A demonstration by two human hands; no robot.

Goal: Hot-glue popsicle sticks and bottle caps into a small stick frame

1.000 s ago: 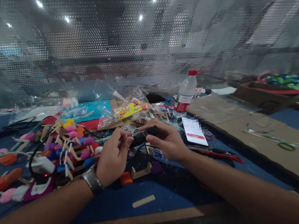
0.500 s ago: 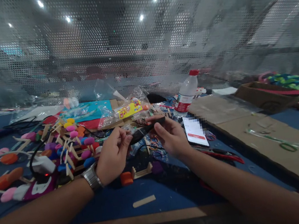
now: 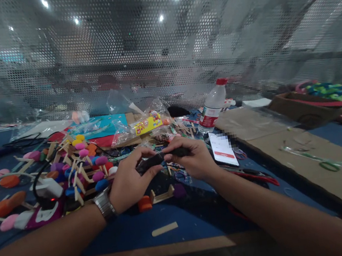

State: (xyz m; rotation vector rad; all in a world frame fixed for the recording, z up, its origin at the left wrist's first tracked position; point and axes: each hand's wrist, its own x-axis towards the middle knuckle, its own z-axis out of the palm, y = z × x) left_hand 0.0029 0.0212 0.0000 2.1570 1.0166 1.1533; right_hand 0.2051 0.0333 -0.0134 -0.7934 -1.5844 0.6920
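Over the middle of the table, my left hand (image 3: 129, 175) is closed around a thick black elongated piece (image 3: 150, 163), its thumb along the lower side. My right hand (image 3: 193, 159) pinches a slimmer black piece (image 3: 181, 152) whose tip meets the left one. Whether the two are parts of one tool I cannot tell, and the fingers cover much of both. Below the hands lies a small wooden-stick piece (image 3: 162, 195) with an orange end and a purple end. Nearer the table edge rests a loose craft stick (image 3: 164, 229).
Colourful clay-and-stick pieces (image 3: 83, 168) crowd the left, beside a power strip (image 3: 46, 211) with a white charger (image 3: 49, 188). To the right are a phone (image 3: 223, 150), red-handled pliers (image 3: 256, 176), a water bottle (image 3: 212, 108) and cardboard (image 3: 278, 150). A perforated screen (image 3: 146, 54) stands behind.
Both hands have shifted their grip on the black item. My left hand now wraps around its left part, and my right fingers have come in closer to the left hand.
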